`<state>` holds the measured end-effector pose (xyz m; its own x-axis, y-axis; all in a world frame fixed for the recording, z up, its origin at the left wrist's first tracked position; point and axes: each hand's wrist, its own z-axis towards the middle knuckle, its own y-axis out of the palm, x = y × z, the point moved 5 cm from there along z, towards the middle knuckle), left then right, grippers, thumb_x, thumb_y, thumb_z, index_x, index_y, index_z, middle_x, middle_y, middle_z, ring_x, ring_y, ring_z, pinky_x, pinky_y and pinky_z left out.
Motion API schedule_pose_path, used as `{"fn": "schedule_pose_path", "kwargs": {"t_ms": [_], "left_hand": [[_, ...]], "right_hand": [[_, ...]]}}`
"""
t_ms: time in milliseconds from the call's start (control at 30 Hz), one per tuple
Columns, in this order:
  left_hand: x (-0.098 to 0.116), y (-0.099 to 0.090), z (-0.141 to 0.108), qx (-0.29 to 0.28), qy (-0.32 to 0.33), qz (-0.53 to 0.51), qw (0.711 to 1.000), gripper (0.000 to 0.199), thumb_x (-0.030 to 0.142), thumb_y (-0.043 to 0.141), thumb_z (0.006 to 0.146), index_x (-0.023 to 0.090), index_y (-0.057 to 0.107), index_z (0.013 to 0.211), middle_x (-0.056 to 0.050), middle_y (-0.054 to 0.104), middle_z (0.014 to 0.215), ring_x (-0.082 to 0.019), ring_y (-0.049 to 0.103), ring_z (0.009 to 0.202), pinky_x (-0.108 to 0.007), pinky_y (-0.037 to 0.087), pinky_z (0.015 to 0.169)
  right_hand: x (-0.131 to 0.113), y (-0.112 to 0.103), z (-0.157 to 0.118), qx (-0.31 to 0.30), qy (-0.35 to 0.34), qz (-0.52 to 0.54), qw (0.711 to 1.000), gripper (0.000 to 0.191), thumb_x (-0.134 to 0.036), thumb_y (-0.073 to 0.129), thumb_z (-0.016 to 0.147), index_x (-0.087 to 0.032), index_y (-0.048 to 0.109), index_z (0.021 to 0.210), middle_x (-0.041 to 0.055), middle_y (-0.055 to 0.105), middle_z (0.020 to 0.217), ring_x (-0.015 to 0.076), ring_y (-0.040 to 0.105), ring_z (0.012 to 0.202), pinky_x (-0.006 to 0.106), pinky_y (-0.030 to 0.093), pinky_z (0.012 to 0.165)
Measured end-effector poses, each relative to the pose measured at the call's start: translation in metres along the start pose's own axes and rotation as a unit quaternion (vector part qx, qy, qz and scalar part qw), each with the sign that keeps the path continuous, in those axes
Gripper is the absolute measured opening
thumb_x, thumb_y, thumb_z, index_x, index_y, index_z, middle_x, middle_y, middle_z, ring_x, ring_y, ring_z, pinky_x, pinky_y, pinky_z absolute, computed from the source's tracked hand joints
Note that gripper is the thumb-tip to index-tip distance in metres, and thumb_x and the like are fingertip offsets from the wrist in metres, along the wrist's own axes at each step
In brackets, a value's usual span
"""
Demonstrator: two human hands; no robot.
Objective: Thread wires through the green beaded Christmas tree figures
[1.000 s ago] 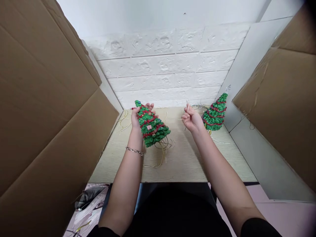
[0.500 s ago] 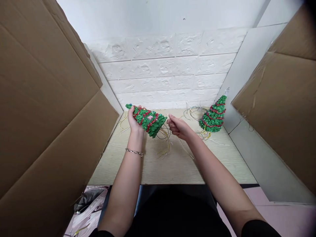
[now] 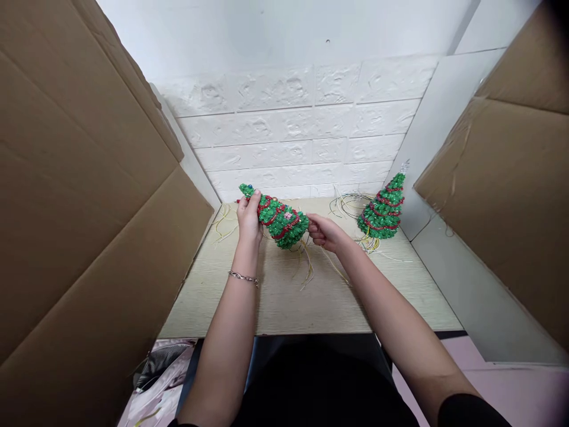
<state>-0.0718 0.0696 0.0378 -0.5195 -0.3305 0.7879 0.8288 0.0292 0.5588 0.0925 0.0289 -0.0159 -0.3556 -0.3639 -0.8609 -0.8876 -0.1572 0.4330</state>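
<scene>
A small green beaded tree (image 3: 290,225) with red garlands and a pink piece lies tilted in the air, its tip to the upper left. My left hand (image 3: 250,216) is wrapped round its upper part. At the base edge on the right is my right hand (image 3: 323,231), fingers pressed together; what they pinch is too small to make out. Loose yellow, white and dark wires (image 3: 310,268) hang below the base. A second green tree (image 3: 383,209) with red garlands and a clear tip stands at the right.
Thin wires lie on the pale table (image 3: 284,308) at the back left and around the standing tree. A white brick-pattern wall (image 3: 293,127) closes the back. Large cardboard sheets flank the left (image 3: 102,237) and right (image 3: 502,196).
The held tree has shifted right with my left hand and turned slightly. Its base now meets my right hand's fingertips.
</scene>
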Motion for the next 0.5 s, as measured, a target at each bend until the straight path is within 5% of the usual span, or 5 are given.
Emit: {"fn": "schedule_pose_path", "kwargs": {"t_ms": [133,267,500], "left_hand": [[-0.001,-0.003,0.001,0.003,0.008,0.064,0.998,0.033,0.042,0.07,0.062,0.016,0.055,0.074,-0.001,0.061,0.066,-0.01,0.057,0.057,-0.021,0.045,0.056],[-0.004,-0.005,-0.002,0.02,-0.059,0.119,0.991,0.034,0.046,0.069,0.063,0.017,0.058,0.079,-0.002,0.063,0.073,-0.011,0.056,0.058,-0.02,0.041,0.048],[-0.012,-0.007,0.0,0.015,-0.096,-0.003,0.995,0.025,0.032,0.075,0.06,0.015,0.061,0.073,-0.003,0.066,0.075,-0.012,0.059,0.063,-0.023,0.048,0.058]], "right_hand": [[-0.002,-0.004,0.0,0.021,-0.013,-0.006,1.0,0.035,-0.04,0.055,0.073,-0.02,0.03,0.06,-0.0115,0.026,0.042,0.0015,0.012,0.031,0.015,0.005,0.031],[-0.01,-0.006,-0.001,0.064,-0.08,-0.025,0.994,0.036,-0.041,0.057,0.071,-0.02,0.031,0.059,-0.0112,0.027,0.042,0.0015,0.014,0.031,0.016,0.006,0.031],[-0.025,-0.01,-0.004,0.153,-0.264,-0.11,0.946,0.039,-0.051,0.056,0.07,-0.021,0.035,0.06,-0.0085,0.029,0.046,0.0047,0.021,0.037,0.019,0.015,0.036]]}}
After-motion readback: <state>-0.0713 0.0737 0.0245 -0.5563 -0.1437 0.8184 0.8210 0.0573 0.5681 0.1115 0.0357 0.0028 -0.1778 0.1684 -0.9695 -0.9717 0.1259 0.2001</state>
